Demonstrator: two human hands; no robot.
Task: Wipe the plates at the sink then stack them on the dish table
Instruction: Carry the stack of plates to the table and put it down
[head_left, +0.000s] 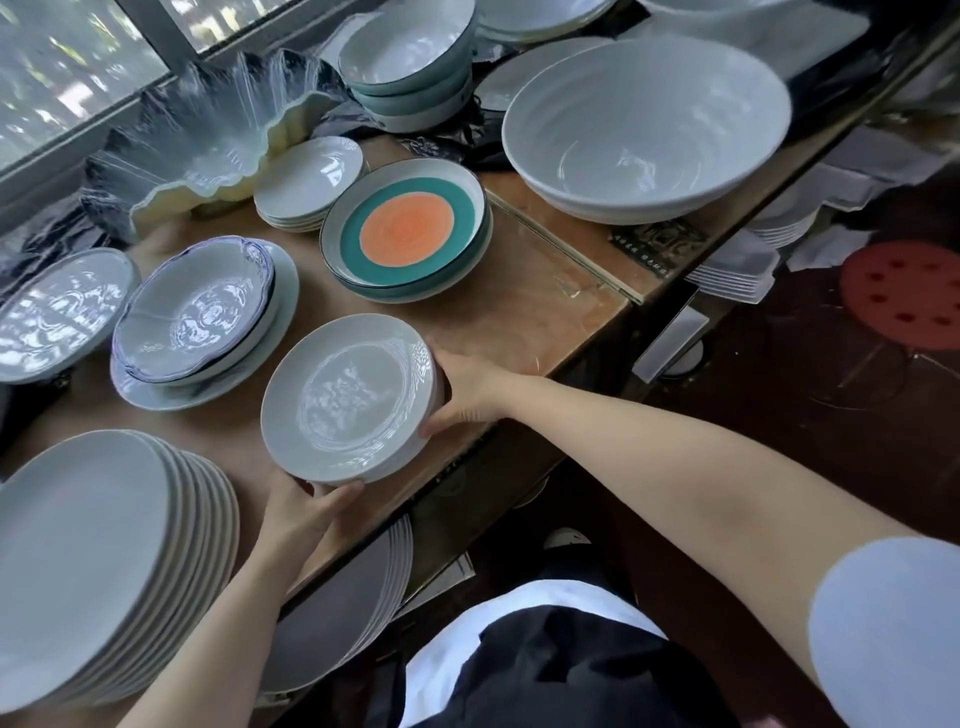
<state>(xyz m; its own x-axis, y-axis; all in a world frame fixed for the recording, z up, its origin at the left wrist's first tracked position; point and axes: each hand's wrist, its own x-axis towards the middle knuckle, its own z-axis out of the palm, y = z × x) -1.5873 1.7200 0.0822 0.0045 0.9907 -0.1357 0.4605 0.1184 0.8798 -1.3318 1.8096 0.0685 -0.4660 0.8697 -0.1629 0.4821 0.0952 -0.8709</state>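
A small stack of white embossed plates (348, 400) is near the front edge of the brown dish table (535, 312), tilted slightly toward me. My left hand (306, 512) grips the stack's near rim from below, fingers curled under it. My right hand (465, 389) holds the stack's right side, with the thumb at the lower rim. Whether the stack rests on the table or is lifted off it is unclear.
A tall stack of white plates (104, 551) fills the left foreground. Blue-rimmed bowls (192, 312), an orange-and-teal plate stack (408, 231), small white plates (309, 182), a big white bowl (647, 124) and stacked bowls (410, 57) crowd the table. More plates (353, 597) sit on a lower shelf.
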